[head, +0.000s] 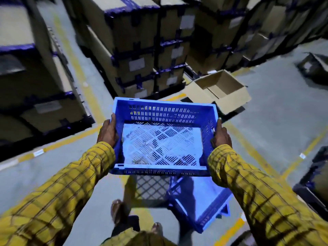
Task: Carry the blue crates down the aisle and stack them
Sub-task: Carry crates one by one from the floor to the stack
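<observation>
A: Big picture first: stacks of strapped cartons [134,43] loom beyond the grip, filling the far side of the aisle, with the grey floor [276,103] and its yellow lines underneath everything.

B: And the carried blue crate [163,137]?

A: Held level, up off the floor, between both hands and out in front of the body. It looks empty. The left hand [107,133] grips the left rim, thumb over the top edge, fingers curled down the outside wall. The right hand [221,136] does the same on the right rim.

B: Anything under the grip?

A: Yes, a second blue crate [207,206], lower down and tilted, just below and nearer the feet. How it is supported, I cannot tell.

B: So how far along are we?

A: My read: mid-carry. No finished stack of blue crates is visible, so the stacking is still to come.

B: The count?

A: Two blue crates in sight, one held, one below. One open cardboard box [220,89] on the floor just past the held crate, to its right. Cartons: many, too blurred to count.
</observation>
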A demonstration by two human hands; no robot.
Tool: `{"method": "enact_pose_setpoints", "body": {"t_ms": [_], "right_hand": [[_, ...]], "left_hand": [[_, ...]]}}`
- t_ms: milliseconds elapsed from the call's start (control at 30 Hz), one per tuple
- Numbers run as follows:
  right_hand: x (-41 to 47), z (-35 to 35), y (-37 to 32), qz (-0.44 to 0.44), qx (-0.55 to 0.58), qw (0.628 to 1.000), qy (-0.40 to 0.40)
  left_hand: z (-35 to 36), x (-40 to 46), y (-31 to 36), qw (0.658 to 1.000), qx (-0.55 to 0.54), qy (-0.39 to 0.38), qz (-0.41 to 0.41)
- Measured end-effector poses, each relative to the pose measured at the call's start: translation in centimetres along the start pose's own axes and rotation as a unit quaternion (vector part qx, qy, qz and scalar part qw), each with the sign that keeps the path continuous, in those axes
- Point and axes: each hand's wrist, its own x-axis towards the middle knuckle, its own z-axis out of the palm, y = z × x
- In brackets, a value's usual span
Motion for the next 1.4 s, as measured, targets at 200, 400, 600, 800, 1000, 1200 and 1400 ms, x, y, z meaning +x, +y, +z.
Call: {"method": "enact_pose_setpoints", "body": {"t_ms": [200, 400, 600, 800, 1000, 1200, 1400], "right_hand": [[1.3, 2.0, -9.3, -0.092, -0.011, 0.996, -0.008], [0.4, 5.2, -20.0, -0.177, -0.031, 0.983, -0.032], [-2.4, 8.7, -30.4, -0.237, -0.042, 0.969, -0.056], [-6.1, 12.2, -41.3, -0.307, -0.037, 0.947, -0.089], [-9.9, 16.4, -51.6, -0.358, -0.049, 0.925, -0.115], [-15.4, 19.9, -60.8, -0.439, -0.045, 0.888, -0.126], [-20.4, 23.1, -69.7, -0.496, -0.036, 0.851, -0.169]], "left_hand": [[-5.7, -2.5, -8.6, 0.997, 0.05, 0.054, 0.015], [-12.4, -4.9, -15.9, 0.991, 0.033, 0.113, -0.056], [-18.5, -6.6, -23.4, 0.981, 0.07, 0.148, -0.106], [-24.5, -8.8, -30.5, 0.964, 0.055, 0.193, -0.177], [-30.8, -11.0, -36.0, 0.936, 0.018, 0.247, -0.252], [-35.5, -15.5, -41.6, 0.915, 0.05, 0.293, -0.272], [-39.1, -19.3, -46.0, 0.882, 0.044, 0.339, -0.323]]}}
